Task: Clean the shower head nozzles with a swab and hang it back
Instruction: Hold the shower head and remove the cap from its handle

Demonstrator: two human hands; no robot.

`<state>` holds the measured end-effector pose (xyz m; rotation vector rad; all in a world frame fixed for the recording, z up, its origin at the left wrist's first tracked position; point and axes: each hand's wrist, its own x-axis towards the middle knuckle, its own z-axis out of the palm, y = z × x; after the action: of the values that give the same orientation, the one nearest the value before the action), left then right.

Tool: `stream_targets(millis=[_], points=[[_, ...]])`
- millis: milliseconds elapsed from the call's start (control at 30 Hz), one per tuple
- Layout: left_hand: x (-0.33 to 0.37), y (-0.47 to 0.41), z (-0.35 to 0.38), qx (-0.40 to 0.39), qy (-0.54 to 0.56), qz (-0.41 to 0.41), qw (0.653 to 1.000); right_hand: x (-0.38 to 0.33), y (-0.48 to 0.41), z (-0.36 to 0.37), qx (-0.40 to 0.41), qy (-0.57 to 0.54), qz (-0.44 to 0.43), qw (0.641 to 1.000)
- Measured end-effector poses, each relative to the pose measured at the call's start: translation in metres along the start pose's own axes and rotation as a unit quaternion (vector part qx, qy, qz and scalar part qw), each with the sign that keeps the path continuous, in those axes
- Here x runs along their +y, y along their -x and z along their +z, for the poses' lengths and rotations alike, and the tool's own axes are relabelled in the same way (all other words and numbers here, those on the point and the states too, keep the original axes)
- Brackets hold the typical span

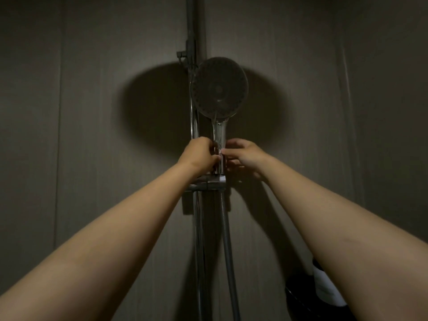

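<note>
The round shower head (218,88) faces me with its dark nozzle plate, its chrome handle (218,135) standing upright in the holder bracket (214,183) on the vertical rail. My left hand (199,155) is curled around the handle's lower left side. My right hand (243,156) touches the handle from the right with fingers bent around it. No swab shows in either hand. The grey hose (228,246) hangs down from under the bracket.
A chrome slide rail (195,126) runs up the dim grey wall, with a dark pipe and clamp (186,54) above. A dark bottle with a white label (324,288) stands at the lower right, partly behind my right forearm.
</note>
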<state>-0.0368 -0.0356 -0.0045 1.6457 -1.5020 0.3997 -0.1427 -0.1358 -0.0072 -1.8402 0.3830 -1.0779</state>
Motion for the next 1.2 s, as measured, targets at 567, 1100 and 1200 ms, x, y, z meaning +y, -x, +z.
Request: stream_targets(millis=[567, 1100, 1200], points=[[0.038, -0.01, 0.001, 0.081, 0.077, 0.06, 0.992, -0.043, 0.035, -0.015, 0.08, -0.085, -0.066, 0.991], [-0.003, 0.055, 0.006, -0.029, 0.131, 0.107, 0.985, -0.018, 0.114, 0.026, 0.141, -0.026, 0.004, 0.99], [-0.014, 0.078, 0.0, -0.061, 0.184, 0.117, 0.974, -0.017, 0.138, 0.042, 0.156, -0.006, 0.01, 0.988]])
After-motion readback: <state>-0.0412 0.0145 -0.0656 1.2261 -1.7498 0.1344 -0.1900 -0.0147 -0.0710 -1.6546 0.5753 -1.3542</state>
